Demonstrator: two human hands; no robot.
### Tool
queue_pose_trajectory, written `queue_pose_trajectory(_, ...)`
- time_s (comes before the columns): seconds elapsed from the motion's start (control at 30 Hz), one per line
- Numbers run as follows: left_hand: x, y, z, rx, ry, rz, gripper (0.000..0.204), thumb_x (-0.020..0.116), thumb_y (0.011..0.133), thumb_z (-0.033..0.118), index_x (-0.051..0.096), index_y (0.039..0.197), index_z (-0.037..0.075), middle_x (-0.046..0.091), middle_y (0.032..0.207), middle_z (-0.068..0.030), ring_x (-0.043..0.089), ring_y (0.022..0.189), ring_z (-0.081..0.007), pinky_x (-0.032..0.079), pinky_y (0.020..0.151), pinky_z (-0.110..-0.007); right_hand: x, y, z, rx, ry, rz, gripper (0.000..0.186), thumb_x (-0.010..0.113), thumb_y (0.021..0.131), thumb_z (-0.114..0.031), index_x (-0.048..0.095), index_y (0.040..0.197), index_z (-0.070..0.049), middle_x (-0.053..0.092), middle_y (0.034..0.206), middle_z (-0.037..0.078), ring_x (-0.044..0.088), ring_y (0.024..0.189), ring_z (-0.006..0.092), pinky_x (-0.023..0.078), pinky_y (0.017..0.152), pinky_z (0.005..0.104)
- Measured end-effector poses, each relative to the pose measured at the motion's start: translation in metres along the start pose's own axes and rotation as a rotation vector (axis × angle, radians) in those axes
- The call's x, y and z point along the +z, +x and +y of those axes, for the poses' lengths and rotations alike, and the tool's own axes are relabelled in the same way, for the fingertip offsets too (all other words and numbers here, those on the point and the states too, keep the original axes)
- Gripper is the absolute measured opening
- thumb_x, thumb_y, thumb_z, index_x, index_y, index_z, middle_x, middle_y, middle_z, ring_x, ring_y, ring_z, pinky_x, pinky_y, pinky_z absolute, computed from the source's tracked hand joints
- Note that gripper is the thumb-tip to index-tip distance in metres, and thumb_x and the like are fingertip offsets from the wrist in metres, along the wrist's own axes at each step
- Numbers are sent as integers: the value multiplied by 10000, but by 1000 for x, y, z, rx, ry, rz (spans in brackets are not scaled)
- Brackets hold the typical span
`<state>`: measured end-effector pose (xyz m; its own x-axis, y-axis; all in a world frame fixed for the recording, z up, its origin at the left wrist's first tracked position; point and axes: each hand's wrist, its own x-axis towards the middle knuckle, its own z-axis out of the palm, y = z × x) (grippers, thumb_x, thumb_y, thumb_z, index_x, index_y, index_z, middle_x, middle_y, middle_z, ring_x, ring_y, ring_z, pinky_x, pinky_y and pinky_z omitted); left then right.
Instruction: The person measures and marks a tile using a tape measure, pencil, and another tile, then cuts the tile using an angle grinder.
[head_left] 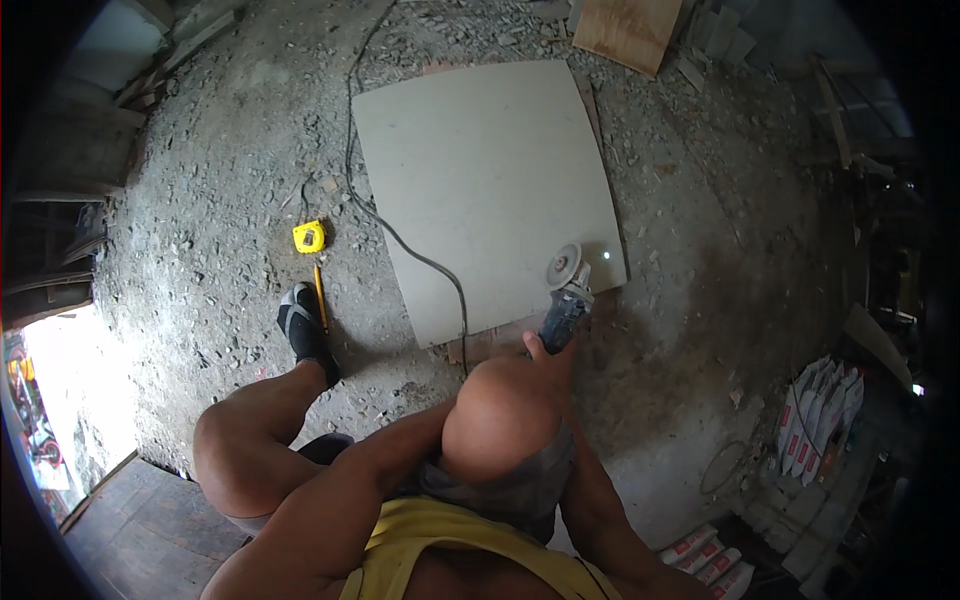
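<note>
My right hand [553,362] is closed round the black body of an angle grinder [566,310], just beyond my raised right knee. The grinder's round disc [564,263] is over the near right part of a large pale flat sheet [490,190]; I cannot tell whether it touches. My left forearm [405,440] runs behind the knee, which hides the left hand and its fingers. Beyond my left foot, a yellow tape measure [309,237] lies on the ground. An orange-yellow pencil [321,298] lies right beside that foot.
A dark cable [415,252] crosses the sheet's left part and runs up the gritty ground. At the far right leans a plywood piece [627,35]. White-and-red bags [820,420] lie at the right. Boards [140,540] are at the lower left.
</note>
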<state>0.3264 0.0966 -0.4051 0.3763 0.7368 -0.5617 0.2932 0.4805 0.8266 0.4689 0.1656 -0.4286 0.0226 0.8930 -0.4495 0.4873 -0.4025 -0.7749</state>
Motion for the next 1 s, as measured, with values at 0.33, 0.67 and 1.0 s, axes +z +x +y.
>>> queue_pose_trajectory(0.33,-12,-1,-61,17,325,-117,704,678,865,541,490,1426,160,667,1221,-201,627,1150,-389,483,973,-454,11,51,-28,-111,-167,-117,578,792,762,-227,526,1206,31,645,1062,145,627,932,239,502,865,379)
queue_pose_trajectory(0.67,-126,-7,-28,191,-569,226,994,679,837,666,288,1546,88,543,1334,-202,517,1264,-291,451,1021,-416,63,97,-151,-182,211,-349,404,782,777,-236,577,1056,-27,629,921,51,591,795,152,499,731,323)
queue_pose_trajectory(1.0,-144,14,9,312,-372,430,869,763,843,416,341,1360,-139,614,1088,-231,613,1047,-302,479,920,-364,93,81,-174,-231,124,-386,485,782,784,-241,550,1133,2,620,953,68,619,828,171,525,732,333)
